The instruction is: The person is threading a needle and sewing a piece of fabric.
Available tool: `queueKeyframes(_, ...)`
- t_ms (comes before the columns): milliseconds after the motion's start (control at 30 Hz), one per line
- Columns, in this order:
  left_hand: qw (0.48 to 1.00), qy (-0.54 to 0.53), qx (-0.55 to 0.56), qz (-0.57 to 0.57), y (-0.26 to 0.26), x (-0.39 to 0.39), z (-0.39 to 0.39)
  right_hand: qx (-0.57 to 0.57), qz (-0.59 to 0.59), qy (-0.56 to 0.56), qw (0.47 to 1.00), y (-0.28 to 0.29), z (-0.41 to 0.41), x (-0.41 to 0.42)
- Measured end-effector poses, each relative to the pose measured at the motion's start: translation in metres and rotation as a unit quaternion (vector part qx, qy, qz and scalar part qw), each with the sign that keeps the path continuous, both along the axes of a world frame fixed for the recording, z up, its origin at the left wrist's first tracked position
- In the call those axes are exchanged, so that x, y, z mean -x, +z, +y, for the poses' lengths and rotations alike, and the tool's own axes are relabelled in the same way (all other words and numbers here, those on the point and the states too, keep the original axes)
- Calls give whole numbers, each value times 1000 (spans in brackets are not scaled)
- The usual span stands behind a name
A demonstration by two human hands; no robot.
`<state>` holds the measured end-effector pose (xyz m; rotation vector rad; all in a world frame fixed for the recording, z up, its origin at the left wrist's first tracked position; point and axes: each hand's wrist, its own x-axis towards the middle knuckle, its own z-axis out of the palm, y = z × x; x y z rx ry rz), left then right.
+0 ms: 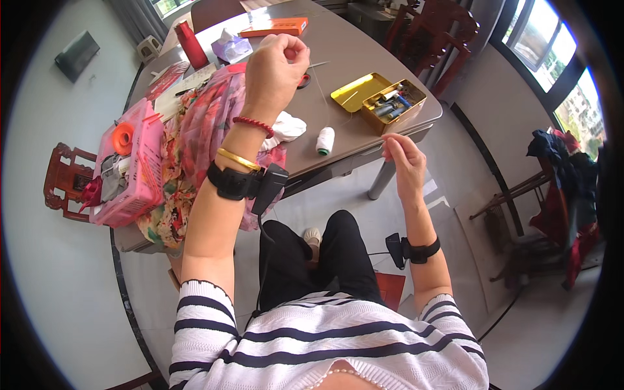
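My left hand (pixel 277 66) is raised over the table, fingertips pinched on a thin white thread (pixel 319 83) that runs down towards the tabletop. My right hand (pixel 407 158) hangs off the table's front edge with thumb and forefinger nearly together; whether something fine is between them cannot be told. A spool of white thread (pixel 325 141) lies on its side between the hands, its green end towards me. Behind my right hand sits a golden tin (pixel 392 122) of thread spools, its lid open. Scissors (pixel 304 80) are partly hidden behind my left hand. A white cloth (pixel 287 127) lies beside my left wrist.
Floral fabric (pixel 209 126) and a pink plastic basket (pixel 151 170) of sewing things fill the table's left side. Farther back stand a red bottle (pixel 190 45), a tissue pack (pixel 231 46) and an orange box (pixel 275 27). Clothes (pixel 560 195) hang over a chair at the right.
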<state>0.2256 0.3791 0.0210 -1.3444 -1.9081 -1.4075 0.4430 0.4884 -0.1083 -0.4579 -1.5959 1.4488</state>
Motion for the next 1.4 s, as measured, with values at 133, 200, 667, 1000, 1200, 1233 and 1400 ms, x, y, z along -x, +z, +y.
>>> queueKeyframes(133,999,22,1,29,4,-2,5,-228,-118,-51,965,-2,-22,21)
queueKeyframes(200,1000,15,2,17,5,-2,4,-353,-178,-61,916,-3,-40,38)
queueKeyframes(667,999,-28,11,-39,1,-14,-34,-411,-275,-149,856,-11,-25,76)
queueKeyframes(1000,999,-15,28,-29,-15,-17,-45,-475,-239,-118,838,5,-14,84)
queueKeyframes(1200,999,-13,15,-36,-19,-12,-46,-531,-308,-199,764,62,35,98)
queueKeyframes(1233,999,-11,16,-39,-20,-13,-46,-534,-305,-197,764,67,37,97)
queueKeyframes(1400,998,-47,-29,-37,5,-33,-57,-410,-171,-123,887,73,12,77)
